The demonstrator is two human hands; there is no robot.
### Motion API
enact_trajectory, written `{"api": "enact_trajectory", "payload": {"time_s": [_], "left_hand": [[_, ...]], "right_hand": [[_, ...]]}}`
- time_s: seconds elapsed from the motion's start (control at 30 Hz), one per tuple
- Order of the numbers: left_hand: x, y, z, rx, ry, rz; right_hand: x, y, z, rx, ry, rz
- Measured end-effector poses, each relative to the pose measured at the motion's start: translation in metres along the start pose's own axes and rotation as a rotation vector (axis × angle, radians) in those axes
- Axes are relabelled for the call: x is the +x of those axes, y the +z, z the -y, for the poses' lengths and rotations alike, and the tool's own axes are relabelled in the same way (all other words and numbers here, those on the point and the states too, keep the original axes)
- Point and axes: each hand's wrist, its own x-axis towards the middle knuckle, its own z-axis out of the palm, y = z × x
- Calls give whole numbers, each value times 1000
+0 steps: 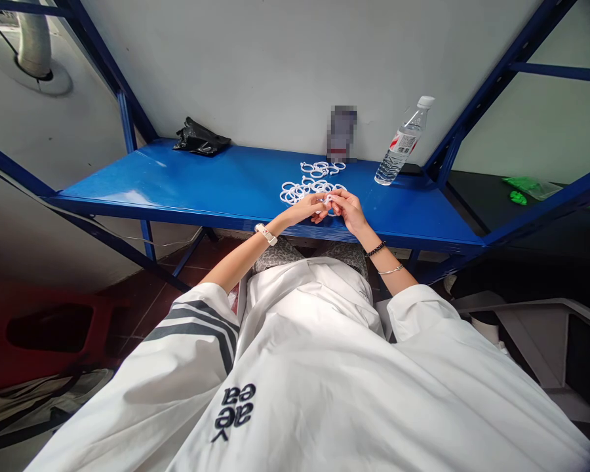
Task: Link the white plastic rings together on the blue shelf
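Note:
My left hand [305, 208] and my right hand [349, 208] meet above the front of the blue table. Pinched between the fingertips of both is a white plastic ring [329, 198] that looks like a curtain ring with a small eyelet. Fingers cover much of it. Just behind my hands lies a loose pile of similar white rings [291, 190], partly hidden by them. A smaller group of white rings [318, 169] rests farther back, close to the wall.
A blue metal table [216, 183] stands against the wall. On it are a crumpled black plastic bag [200, 139] at the back left, a blurred upright dark object [341, 134], and a water bottle [400, 147] at the right. Blue frame posts rise at both ends.

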Motion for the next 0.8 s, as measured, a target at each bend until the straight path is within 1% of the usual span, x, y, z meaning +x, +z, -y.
{"api": "enact_trajectory", "payload": {"time_s": [0.33, 0.8], "left_hand": [[0, -1, 3, -16, 23, 17], [0, 0, 0, -4, -10, -1]], "right_hand": [[-1, 1, 1, 7, -5, -2], [2, -1, -4, 6, -13, -3]]}}
